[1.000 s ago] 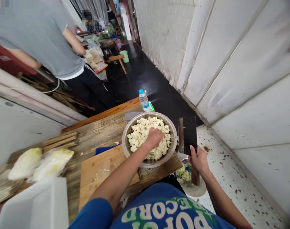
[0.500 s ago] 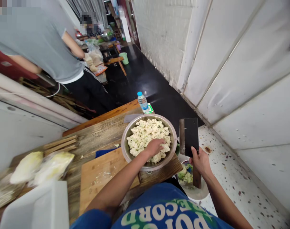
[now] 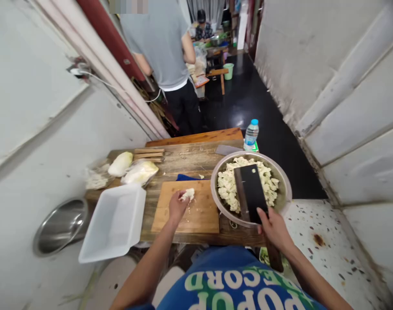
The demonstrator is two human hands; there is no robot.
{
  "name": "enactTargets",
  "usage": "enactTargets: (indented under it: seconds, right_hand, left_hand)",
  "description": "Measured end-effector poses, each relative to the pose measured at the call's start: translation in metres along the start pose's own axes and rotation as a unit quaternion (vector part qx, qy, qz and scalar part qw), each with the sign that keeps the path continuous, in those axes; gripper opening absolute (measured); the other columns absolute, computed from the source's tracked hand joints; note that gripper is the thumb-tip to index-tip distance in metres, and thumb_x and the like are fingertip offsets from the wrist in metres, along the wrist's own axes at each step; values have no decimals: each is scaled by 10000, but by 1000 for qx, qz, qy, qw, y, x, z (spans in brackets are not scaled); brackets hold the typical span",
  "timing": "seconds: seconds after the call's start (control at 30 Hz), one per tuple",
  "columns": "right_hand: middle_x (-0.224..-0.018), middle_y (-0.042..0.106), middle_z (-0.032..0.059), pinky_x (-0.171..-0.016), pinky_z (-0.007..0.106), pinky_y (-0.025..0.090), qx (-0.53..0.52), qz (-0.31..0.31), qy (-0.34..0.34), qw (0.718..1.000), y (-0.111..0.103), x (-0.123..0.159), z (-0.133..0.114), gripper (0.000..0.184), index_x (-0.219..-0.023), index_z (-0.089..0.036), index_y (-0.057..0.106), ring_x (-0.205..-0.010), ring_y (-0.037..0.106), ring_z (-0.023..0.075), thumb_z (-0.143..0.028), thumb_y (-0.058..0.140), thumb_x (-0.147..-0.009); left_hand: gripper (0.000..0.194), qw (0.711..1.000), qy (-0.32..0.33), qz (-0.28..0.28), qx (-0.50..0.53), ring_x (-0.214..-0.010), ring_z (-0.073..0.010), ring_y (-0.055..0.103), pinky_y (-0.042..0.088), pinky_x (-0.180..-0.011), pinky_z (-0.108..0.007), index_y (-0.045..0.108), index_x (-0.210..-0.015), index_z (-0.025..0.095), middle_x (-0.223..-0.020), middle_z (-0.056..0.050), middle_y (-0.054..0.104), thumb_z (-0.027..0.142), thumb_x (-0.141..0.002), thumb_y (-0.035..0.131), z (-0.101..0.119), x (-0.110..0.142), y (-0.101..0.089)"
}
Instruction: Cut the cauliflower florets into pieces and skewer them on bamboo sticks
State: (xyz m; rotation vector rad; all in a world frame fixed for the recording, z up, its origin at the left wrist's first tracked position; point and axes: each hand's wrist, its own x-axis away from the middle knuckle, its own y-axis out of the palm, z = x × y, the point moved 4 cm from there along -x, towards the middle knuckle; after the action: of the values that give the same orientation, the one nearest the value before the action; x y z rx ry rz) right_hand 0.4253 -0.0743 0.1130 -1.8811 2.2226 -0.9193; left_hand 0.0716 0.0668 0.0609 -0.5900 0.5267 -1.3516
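Observation:
My left hand (image 3: 177,206) is closed on a white cauliflower piece (image 3: 187,194) and holds it down on the wooden cutting board (image 3: 199,213). My right hand (image 3: 273,228) grips the wooden handle of a black cleaver (image 3: 249,191), whose blade hangs over the near side of a metal bowl (image 3: 282,181) full of cut cauliflower florets (image 3: 227,183). The bowl stands on the wooden table (image 3: 180,159), right of the board.
A white plastic tray (image 3: 114,221) overhangs the table's left front corner, with bagged cabbages (image 3: 131,170) behind it. A water bottle (image 3: 251,133) stands at the far right. A steel basin (image 3: 60,224) lies on the floor at left. A person in a grey shirt (image 3: 164,38) stands beyond the table.
My left hand left the bowl with a floret and set it on the cutting board. The cleaver swung left over the bowl. My view turned left.

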Motion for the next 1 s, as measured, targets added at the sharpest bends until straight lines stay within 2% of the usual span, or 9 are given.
enactTargets:
  seconds: [0.03, 0.1, 0.23, 0.37, 0.43, 0.53, 0.67, 0.83, 1.0]
  right_hand:
    - [-431, 556, -21, -503, 280, 443, 23, -41, -15, 999, 18, -2, -9, 361, -835, -227, 499, -423, 582, 185, -525, 314, -921]
    - [-495, 602, 4, -546, 268, 450, 93, -114, -56, 988, 56, -5, -25, 355, -898, -197, 545, -483, 616, 182, -444, 297, -953]
    - [-832, 714, 127, -693, 264, 453, 269, -190, -154, 932, 118, -7, -50, 315, -996, -137, 592, -780, 684, 208, -313, 332, -970]
    - [-904, 716, 152, -686, 260, 444, 356, -240, -162, 889, 153, -6, -51, 327, -1052, -122, 576, -838, 688, 221, -288, 303, -984]
    - [-897, 718, 150, -675, 255, 444, 375, -253, -160, 877, 161, -6, -47, 330, -1049, -129, 571, -836, 692, 219, -288, 288, -989]
    - [-911, 716, 153, -675, 259, 452, 397, -267, -167, 862, 167, -6, -42, 332, -1049, -133, 569, -847, 694, 223, -281, 277, -991]
    - [-930, 711, 159, -691, 270, 464, 402, -281, -168, 855, 169, -7, -36, 330, -1063, -132, 567, -858, 694, 225, -278, 279, -992]
    - [-925, 712, 153, -696, 265, 462, 388, -280, -171, 861, 171, -7, -30, 336, -1056, -136, 579, -868, 690, 221, -301, 294, -988]
    - [-930, 715, 145, -693, 260, 449, 381, -287, -180, 861, 174, -12, -26, 330, -1057, -135, 581, -864, 686, 216, -300, 306, -980]
  left_hand:
    - [222, 997, 31, 35, -59, -948, -233, 608, 509, -883, -418, 621, -923, 174, -957, -76, 646, 283, -733, 660, -14, 5, -10]
    - [173, 985, 91, 53, -135, -1030, -258, 570, 470, -942, -448, 621, -921, 179, -1021, -103, 619, 226, -756, 636, -36, 16, -16]
    - [162, 970, 159, 6, -185, -1110, -277, 531, 432, -993, -481, 608, -982, 180, -1106, -138, 586, 222, -831, 566, -65, 41, -4]
    - [273, 971, 183, -53, -146, -1211, -267, 488, 410, -1042, -457, 581, -1116, 195, -1232, -135, 542, 284, -859, 559, -77, 59, -3]
    - [306, 981, 149, -34, -123, -1220, -259, 488, 413, -1045, -447, 571, -1157, 202, -1243, -132, 538, 302, -868, 554, -80, 61, -11]
    - [370, 995, 54, 32, -76, -1207, -271, 503, 447, -1009, -461, 565, -1179, 184, -1240, -141, 544, 329, -840, 593, -83, 60, -20]
    - [328, 999, -47, -3, 26, -1027, -239, 621, 535, -868, -400, 605, -1118, 159, -1140, -129, 627, 308, -826, 585, -85, 61, -10]
    - [286, 996, -68, -3, 56, -915, -222, 665, 532, -853, -379, 630, -1050, 139, -1030, -117, 684, 278, -802, 590, -84, 67, -2]
    - [273, 995, -94, -1, 27, -905, -231, 675, 529, -835, -371, 632, -1041, 135, -1017, -127, 700, 248, -800, 574, -88, 66, -2]
